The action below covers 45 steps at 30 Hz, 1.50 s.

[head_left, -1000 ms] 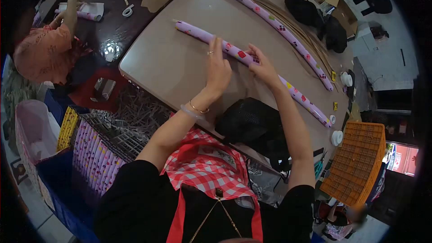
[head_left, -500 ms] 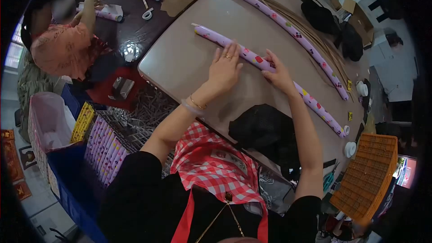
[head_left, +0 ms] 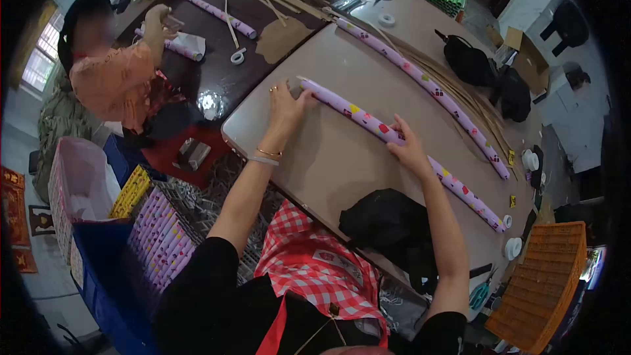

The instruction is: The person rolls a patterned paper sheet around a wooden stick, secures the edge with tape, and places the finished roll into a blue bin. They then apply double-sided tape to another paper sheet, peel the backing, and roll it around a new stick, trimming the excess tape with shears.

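Note:
A long tube wrapped in lilac patterned paper [head_left: 358,115] lies slantwise across the table in front of me. At its far left end is my left hand [head_left: 286,105], fingers bent about the tip and thumb against the paper. A small pale piece pokes out of that end; my fingers partly hide it. My right hand [head_left: 409,151] grips the tube near its middle, thumb on the near side and fingers over the far side. A second, longer lilac tube [head_left: 427,85] lies farther back, apart from both hands.
Thin brown strips [head_left: 453,82] lie behind the second tube. A black cloth bundle [head_left: 384,223] rests at the near table edge. Tape rolls [head_left: 513,247] and teal scissors [head_left: 482,292] are at right. A co-worker [head_left: 112,79] handles another tube at left. Wrapped tubes fill a basket [head_left: 161,240].
My left hand has slid from the tube's upper middle to its far left end, and its flat fingers have bent. My right hand stays near the middle. The camera view has shifted.

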Available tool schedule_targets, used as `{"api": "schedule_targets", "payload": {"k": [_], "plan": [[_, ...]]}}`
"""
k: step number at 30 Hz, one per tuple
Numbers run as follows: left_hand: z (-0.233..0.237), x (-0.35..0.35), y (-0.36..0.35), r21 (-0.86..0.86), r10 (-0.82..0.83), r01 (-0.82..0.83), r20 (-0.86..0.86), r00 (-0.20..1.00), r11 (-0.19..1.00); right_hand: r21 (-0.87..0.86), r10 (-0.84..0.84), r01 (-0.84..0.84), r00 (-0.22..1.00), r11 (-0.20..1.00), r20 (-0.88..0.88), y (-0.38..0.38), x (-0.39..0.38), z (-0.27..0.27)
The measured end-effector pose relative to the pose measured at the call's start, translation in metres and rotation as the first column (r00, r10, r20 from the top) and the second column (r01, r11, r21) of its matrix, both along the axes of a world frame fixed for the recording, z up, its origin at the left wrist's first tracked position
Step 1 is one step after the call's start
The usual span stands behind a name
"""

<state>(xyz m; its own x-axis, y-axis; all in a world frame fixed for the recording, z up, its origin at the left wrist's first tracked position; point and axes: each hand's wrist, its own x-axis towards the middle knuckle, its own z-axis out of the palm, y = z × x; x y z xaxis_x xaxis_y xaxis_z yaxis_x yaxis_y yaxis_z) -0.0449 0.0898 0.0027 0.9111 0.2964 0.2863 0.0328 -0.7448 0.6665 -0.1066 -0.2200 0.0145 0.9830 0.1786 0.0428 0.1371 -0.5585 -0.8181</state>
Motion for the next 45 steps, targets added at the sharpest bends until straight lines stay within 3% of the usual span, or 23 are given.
{"api": "schedule_targets", "payload": {"k": [1, 2, 4, 6, 8, 9, 11, 12, 13, 14, 15, 16, 17, 19, 20, 25, 27, 29, 31, 39, 42, 44, 45], "plan": [[0.012, 0.001, -0.008, 0.029, 0.025, -0.027, 0.065, 0.998, 0.999, -0.044, -0.008, 0.008, 1.0, 0.999, 0.007, -0.001, 0.001, -0.002], [0.028, 0.004, -0.008, -0.048, -0.082, 0.075, -0.143, 0.986, 0.996, -0.012, 0.003, -0.003, 1.0, 1.0, -0.002, -0.003, 0.001, -0.004], [0.01, 0.018, -0.001, -0.297, -0.225, 0.18, -0.121, 0.967, 0.938, -0.039, -0.025, 0.025, 1.0, 0.999, -0.001, -0.001, 0.0, 0.001], [0.008, 0.028, 0.01, -0.341, -0.303, 0.249, -0.117, 0.946, 0.907, -0.047, -0.003, 0.002, 1.0, 0.999, -0.018, 0.0, 0.002, -0.001], [0.002, 0.032, 0.02, -0.395, -0.282, 0.189, -0.19, 0.941, 0.899, -0.064, -0.014, 0.013, 1.0, 0.998, -0.018, 0.0, 0.006, -0.006], [0.012, 0.028, 0.02, -0.3, -0.198, 0.126, -0.222, 0.955, 0.946, -0.095, -0.024, 0.021, 0.999, 0.995, -0.032, -0.001, 0.004, -0.006], [0.034, 0.019, 0.021, -0.479, -0.32, 0.169, -0.254, 0.913, 0.862, -0.04, -0.038, 0.038, 0.999, 0.998, -0.013, 0.001, 0.006, -0.008], [0.016, 0.034, 0.03, -0.57, -0.361, 0.132, -0.309, 0.88, 0.811, 0.025, -0.01, 0.009, 0.999, 1.0, 0.038, 0.001, 0.01, -0.016], [0.025, 0.032, 0.028, -0.572, -0.388, 0.139, -0.339, 0.857, 0.809, -0.049, -0.06, 0.062, 0.997, 0.997, 0.051, 0.009, 0.005, -0.005], [0.017, 0.041, 0.029, -0.542, -0.342, 0.102, -0.364, 0.866, 0.834, -0.353, -0.008, 0.082, 0.978, 0.932, 0.206, 0.015, -0.001, -0.001], [0.016, 0.048, 0.033, -0.466, -0.33, 0.118, -0.406, 0.852, 0.877, -0.512, 0.109, 0.055, 0.953, 0.857, 0.284, 0.019, -0.005, -0.003], [-0.006, 0.062, 0.045, -0.544, -0.353, 0.116, -0.354, 0.866, 0.831, -0.659, 0.251, 0.035, 0.908, 0.752, 0.334, 0.019, -0.008, -0.005], [0.002, 0.055, 0.034, -0.597, -0.363, 0.127, -0.294, 0.885, 0.792, -0.666, 0.218, 0.056, 0.922, 0.744, 0.32, 0.018, -0.01, -0.006], [0.033, 0.045, 0.03, -0.515, -0.382, 0.114, -0.452, 0.806, 0.849, -0.715, 0.278, 0.07, 0.891, 0.696, 0.358, 0.015, -0.013, -0.007], [0.048, 0.037, 0.026, -0.58, -0.49, 0.17, -0.454, 0.744, 0.796, -0.719, 0.265, 0.081, 0.897, 0.69, 0.355, 0.005, -0.018, -0.006], [0.03, 0.057, 0.034, -0.494, -0.379, 0.118, -0.472, 0.796, 0.862, -0.831, 0.352, 0.025, 0.898, 0.556, 0.263, -0.062, -0.059, 0.007], [0.041, 0.049, 0.027, -0.451, -0.333, 0.07, -0.537, 0.775, 0.89, -0.875, 0.322, 0.089, 0.908, 0.476, 0.267, -0.099, -0.091, 0.012], [0.034, 0.053, 0.034, -0.454, -0.35, 0.089, -0.532, 0.771, 0.886, -0.907, 0.177, 0.036, 0.977, 0.419, 0.121, -0.128, -0.122, 0.022], [0.032, 0.055, 0.036, -0.456, -0.367, 0.113, -0.52, 0.771, 0.883, -0.924, 0.124, 0.089, 0.982, 0.373, 0.145, -0.15, -0.153, 0.027], [0.036, 0.053, 0.033, -0.508, -0.421, 0.134, -0.506, 0.753, 0.851, -0.9, -0.136, 0.174, 0.982, 0.401, 0.13, -0.195, -0.208, 0.023], [0.028, 0.058, 0.038, -0.437, -0.379, 0.152, -0.498, 0.78, 0.887, -0.881, -0.191, 0.308, 0.948, 0.358, 0.254, -0.205, -0.216, 0.016], [0.032, 0.055, 0.033, -0.431, -0.378, 0.147, -0.519, 0.767, 0.891, -0.737, -0.279, 0.501, 0.865, 0.454, 0.417, -0.213, -0.217, 0.003], [0.035, 0.054, 0.033, -0.428, -0.4, 0.176, -0.515, 0.758, 0.886, -0.74, -0.294, 0.509, 0.86, 0.44, 0.417, -0.213, -0.217, 0.0]]}}
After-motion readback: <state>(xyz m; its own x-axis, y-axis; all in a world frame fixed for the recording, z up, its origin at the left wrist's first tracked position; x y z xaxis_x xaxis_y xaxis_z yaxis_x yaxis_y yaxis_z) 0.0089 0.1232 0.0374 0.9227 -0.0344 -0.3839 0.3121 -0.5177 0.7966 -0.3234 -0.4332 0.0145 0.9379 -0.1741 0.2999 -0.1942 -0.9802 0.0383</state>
